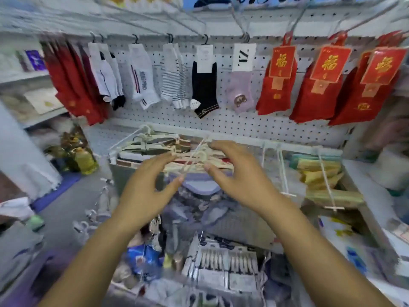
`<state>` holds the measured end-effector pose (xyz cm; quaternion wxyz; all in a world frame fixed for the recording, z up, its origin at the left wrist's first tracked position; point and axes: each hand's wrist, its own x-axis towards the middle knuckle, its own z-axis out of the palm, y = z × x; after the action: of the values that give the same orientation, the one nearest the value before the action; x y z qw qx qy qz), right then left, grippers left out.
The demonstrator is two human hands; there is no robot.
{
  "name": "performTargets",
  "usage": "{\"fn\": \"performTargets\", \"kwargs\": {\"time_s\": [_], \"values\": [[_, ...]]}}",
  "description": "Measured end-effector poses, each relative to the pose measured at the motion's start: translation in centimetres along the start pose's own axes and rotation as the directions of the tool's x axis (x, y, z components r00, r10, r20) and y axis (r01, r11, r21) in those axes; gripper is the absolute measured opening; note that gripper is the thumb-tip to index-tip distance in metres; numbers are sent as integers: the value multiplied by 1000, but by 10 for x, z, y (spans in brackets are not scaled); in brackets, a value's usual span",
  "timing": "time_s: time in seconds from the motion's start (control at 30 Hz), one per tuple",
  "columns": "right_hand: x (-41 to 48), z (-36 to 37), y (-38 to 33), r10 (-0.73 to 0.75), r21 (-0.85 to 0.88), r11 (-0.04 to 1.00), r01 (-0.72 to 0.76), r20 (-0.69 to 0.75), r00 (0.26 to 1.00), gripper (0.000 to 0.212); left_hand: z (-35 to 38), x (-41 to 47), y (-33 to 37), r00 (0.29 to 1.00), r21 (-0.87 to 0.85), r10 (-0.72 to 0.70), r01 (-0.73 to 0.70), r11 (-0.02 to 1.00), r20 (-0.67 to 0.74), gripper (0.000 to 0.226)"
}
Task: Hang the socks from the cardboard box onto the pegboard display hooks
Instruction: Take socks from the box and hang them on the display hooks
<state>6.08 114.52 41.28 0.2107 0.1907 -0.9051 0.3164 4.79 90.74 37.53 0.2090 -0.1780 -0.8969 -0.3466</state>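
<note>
Both hands are empty: the left hand (pixel 143 191) and right hand (pixel 239 180) hover at mid-frame, fingers spread and loosely curved, palms facing each other, forearms reaching up from the lower edge. Socks (pixel 204 85) hang from hooks (pixel 205 39) along the pegboard (pixel 243 127) in the upper frame. The step seems to be fetching another pair, which means reaching down into the blurred clutter below, where no box is distinguishable. Hangers (pixel 155 147) lie just behind the fingertips.
</note>
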Motion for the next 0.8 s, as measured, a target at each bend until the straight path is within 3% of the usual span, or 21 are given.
{"fn": "performTargets", "kwargs": {"time_s": [0.13, 0.27, 0.47, 0.67, 0.8], "values": [[9, 89, -52, -18, 19, 1000, 15, 150, 988, 53, -67, -64, -82, 986, 107, -165, 166, 980, -19, 57], [10, 193, -110, -48, 89, 996, 23, 287, 957, 56, -131, -147, -158, 929, 217, -366, 370, 904, -60, 56], [-8, 327, -196, -89, 278, 960, -40, 438, 895, 41, -212, -240, -227, 764, 169, -597, 640, 750, -246, 50], [-5, 412, -235, -124, 264, 963, -57, 621, 774, 45, -254, -296, -275, 597, 113, -715, 790, 602, -363, 48], [13, 470, -243, -122, 250, 965, -75, 688, 715, 46, -261, -324, -311, 498, 108, -790, 862, 495, -358, 43]]}}
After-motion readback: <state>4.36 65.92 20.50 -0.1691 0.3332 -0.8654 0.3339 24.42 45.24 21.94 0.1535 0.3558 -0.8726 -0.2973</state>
